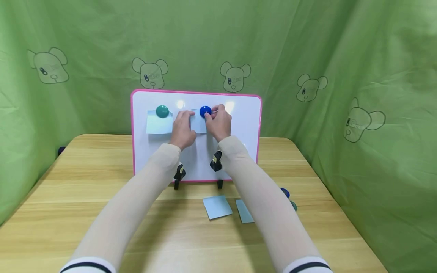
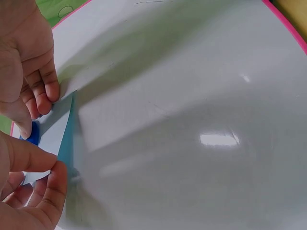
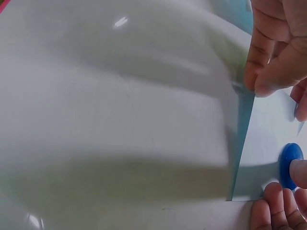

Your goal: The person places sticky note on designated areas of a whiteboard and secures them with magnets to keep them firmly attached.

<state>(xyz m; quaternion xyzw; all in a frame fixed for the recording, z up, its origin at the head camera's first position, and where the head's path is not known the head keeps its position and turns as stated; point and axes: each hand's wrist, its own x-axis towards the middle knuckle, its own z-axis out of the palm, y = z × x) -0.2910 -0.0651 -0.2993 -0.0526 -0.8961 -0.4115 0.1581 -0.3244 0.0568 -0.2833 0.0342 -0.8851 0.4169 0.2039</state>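
Note:
A pink-edged whiteboard point(image 1: 246, 121) stands upright on the table. Against its upper middle is a light blue paper note point(image 1: 198, 124), its lower edge tilting off the surface in the wrist views. My left hand point(image 1: 183, 131) pinches the note's left side between thumb and finger. With the thumb on a round blue magnet point(image 1: 205, 110) and fingers beside it, my right hand point(image 1: 219, 123) holds the magnet at the note's upper part. Left of my hands, a green magnet point(image 1: 162, 111) sits on the top edge of another light blue note point(image 1: 159, 126).
On the wooden table point(image 1: 102, 159) lie two more light blue notes, one square note point(image 1: 217, 207) and one note point(image 1: 244, 211) partly behind my right forearm. A blue magnet point(image 1: 285, 192) and green magnet point(image 1: 294, 206) show past that forearm. Black feet point(image 1: 176, 184) support the board.

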